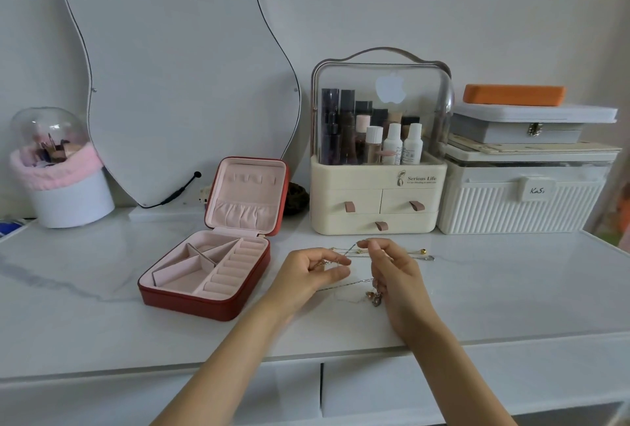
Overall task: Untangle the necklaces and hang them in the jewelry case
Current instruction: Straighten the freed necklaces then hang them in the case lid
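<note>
your left hand (pixel 308 270) pinches a thin chain of the tangled necklaces (pixel 361 275) between thumb and fingertips, and your right hand (pixel 392 272) pinches another strand just beside it, both held slightly above the white counter (pixel 102 323). the rest of the tangle trails under your hands, pendants near your right palm. the red jewelry case (pixel 211 269) sits open to the left, its lid upright.

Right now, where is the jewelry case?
In the head view, the jewelry case lies open on the table, left of both hands, in front of the mirror.
</note>
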